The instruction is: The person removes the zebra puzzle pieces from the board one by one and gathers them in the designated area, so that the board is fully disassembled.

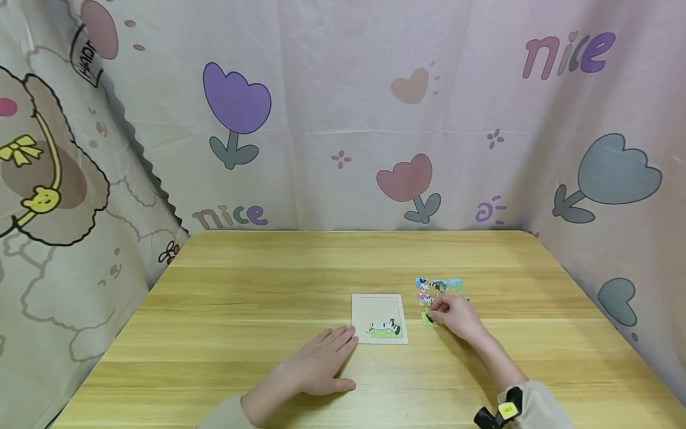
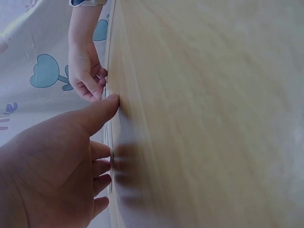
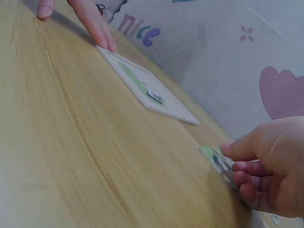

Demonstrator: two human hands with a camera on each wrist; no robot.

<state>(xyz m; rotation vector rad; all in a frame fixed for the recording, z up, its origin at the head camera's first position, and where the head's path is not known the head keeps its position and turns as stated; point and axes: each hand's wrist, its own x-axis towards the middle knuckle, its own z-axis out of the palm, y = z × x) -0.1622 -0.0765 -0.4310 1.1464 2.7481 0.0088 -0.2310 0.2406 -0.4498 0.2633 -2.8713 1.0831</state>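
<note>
A white puzzle board (image 1: 377, 310) lies on the table, with a strip of joined pieces (image 1: 384, 329) showing a black-and-white animal on green along its lower side. My left hand (image 1: 324, 363) rests palm down with extended fingers, its fingertips at the board's left edge and its thumb apart on the table. To the right of the board, my right hand (image 1: 458, 317) pinches a green puzzle piece (image 3: 213, 159) with thumb and fingertips, low at the tabletop. The fingers partly cover that piece. Loose puzzle pieces (image 1: 439, 286) with coloured pictures lie just beyond the right hand, some hidden by it.
The wooden table (image 1: 257, 274) extends around both hands to a straight far edge. Behind and beside it hangs a printed curtain (image 1: 321, 89) with tulips and lettering. A black strap device (image 1: 501, 410) sits on the right wrist over the sleeve.
</note>
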